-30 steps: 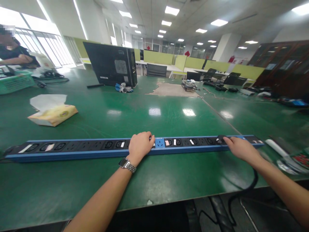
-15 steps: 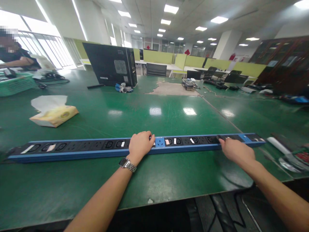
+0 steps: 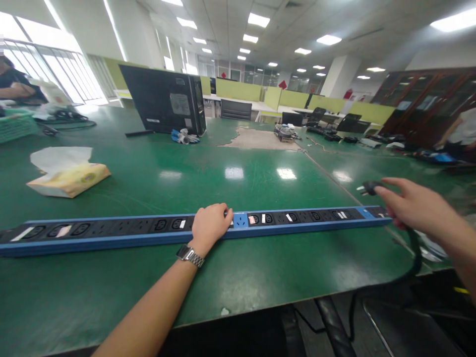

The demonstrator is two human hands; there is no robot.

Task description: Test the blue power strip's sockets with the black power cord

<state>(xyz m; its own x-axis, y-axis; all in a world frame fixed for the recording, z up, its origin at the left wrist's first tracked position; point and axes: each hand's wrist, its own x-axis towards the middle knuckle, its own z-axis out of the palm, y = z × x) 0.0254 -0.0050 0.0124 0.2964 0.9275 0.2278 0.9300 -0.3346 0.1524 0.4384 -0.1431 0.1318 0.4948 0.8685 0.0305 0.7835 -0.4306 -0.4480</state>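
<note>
A long blue and black power strip (image 3: 126, 242) lies across the green table, its row of sockets facing up. Some sockets carry small white or pinkish labels. My left hand (image 3: 211, 225), with a metal-band watch (image 3: 190, 255) on the wrist, is closed over the strip near its middle, just left of a blue socket (image 3: 241, 220). To the right, above the strip's far end, my right hand (image 3: 416, 203) grips a black power plug (image 3: 369, 188) with its metal pins pointing left. The plug's thick black cord (image 3: 413, 270) hangs from that hand down past the table edge.
At left sits a tissue pack (image 3: 70, 179), with a green basket (image 3: 17, 125) behind it. A black computer case (image 3: 163, 99) stands farther back, with gloves (image 3: 185, 137) beside it. One person (image 3: 15, 87) is at far left, another partly visible (image 3: 463, 131) at right.
My right hand has lifted off the strip's right part and moved right and up, carrying the plug clear of the sockets. My left hand stays on the strip. The view has shifted slightly.
</note>
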